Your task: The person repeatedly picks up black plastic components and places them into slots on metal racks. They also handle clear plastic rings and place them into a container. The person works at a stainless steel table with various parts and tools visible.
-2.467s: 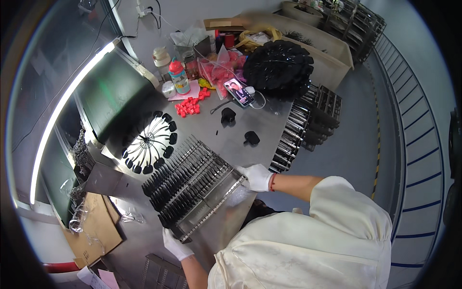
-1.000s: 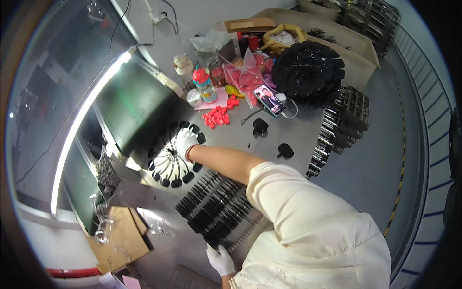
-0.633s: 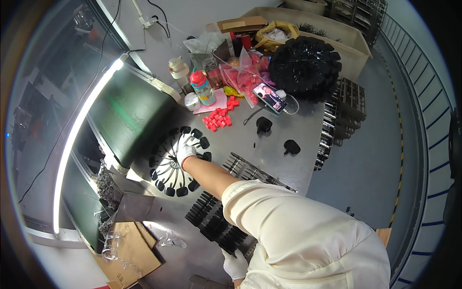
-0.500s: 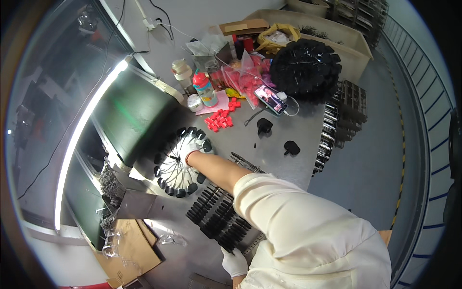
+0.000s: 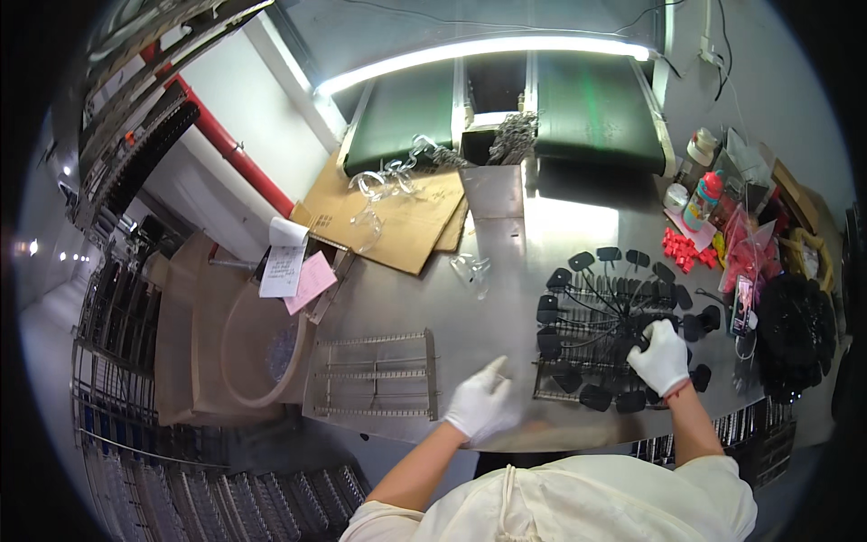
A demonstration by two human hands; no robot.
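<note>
Black spoked wheel [image 5: 623, 319] over the rack [image 5: 540, 378] on the counter [image 5: 506, 303], right hand [image 5: 659, 358] with fingers pinching near its hub, left hand [image 5: 479, 405] loosely spread, and a level hold should stop paddles snagging.

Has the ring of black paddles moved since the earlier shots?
Yes: away from the right-hand green belt, toward the person. The ring of black paddles is now over the rack.

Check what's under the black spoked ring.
A metal rack with rows of thin black pieces, visible through the ring. Its paddles and the right hand cover other parts; ring-to-rack contact isn't clear.
</note>
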